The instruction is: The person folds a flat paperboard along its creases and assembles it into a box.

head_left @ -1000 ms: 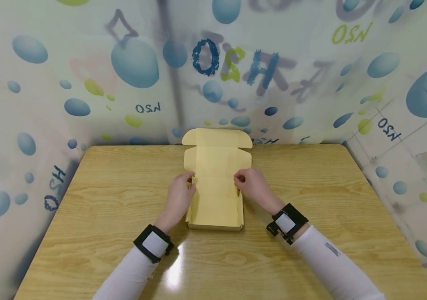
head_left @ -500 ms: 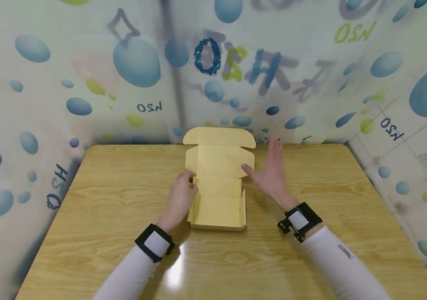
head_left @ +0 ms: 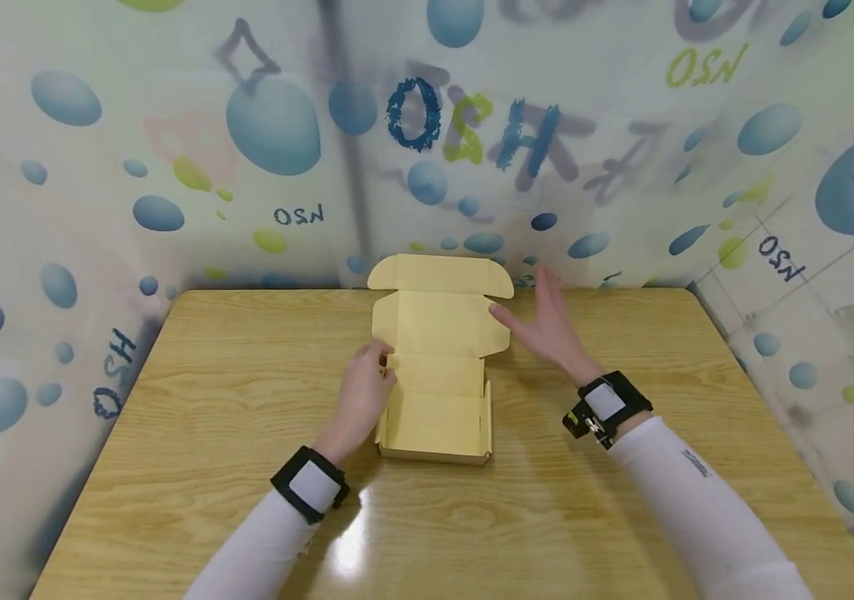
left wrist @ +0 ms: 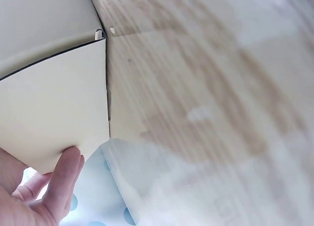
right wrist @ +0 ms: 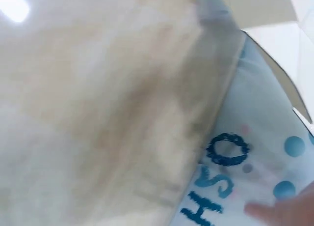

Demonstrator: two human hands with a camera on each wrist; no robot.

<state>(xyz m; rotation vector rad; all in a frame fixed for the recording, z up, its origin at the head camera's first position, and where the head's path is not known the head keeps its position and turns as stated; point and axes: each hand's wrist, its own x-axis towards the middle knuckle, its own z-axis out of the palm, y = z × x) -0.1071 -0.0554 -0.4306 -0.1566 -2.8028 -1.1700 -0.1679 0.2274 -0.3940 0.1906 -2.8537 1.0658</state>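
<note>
Pinching box (head_left: 434, 392), left hand (head_left: 363, 394)

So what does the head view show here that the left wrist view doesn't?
Only the head view shows the whole open cardboard box with its lid laid back, the right hand open beside the lid, and both wrist straps. Only the left wrist view shows, close up, a fingertip of the left hand against a box flap's edge. Both show the box, the left hand at its left side, the wooden table and the bubble-print backdrop.
</note>
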